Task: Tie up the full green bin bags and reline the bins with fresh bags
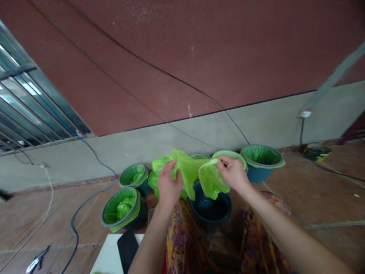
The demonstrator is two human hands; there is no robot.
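Note:
A thin bright green plastic bag [189, 171] is stretched between my two hands. My left hand [169, 182] pinches its left part, and my right hand [232, 171] grips its right edge, where a fold hangs down. Under the bag, between my knees, stands a dark blue bucket [211, 209] with no liner showing on its rim. Behind my left hand more green plastic [155, 177] is bunched up, partly hidden.
Lined buckets stand left, a near one [121, 209] and a farther one [134, 176]; another lined bucket [262, 163] is right, by the wall. A phone [127, 249] lies on a white surface [105, 253]. A blue cable [75, 224] and scissors-like tool [37, 260] lie left.

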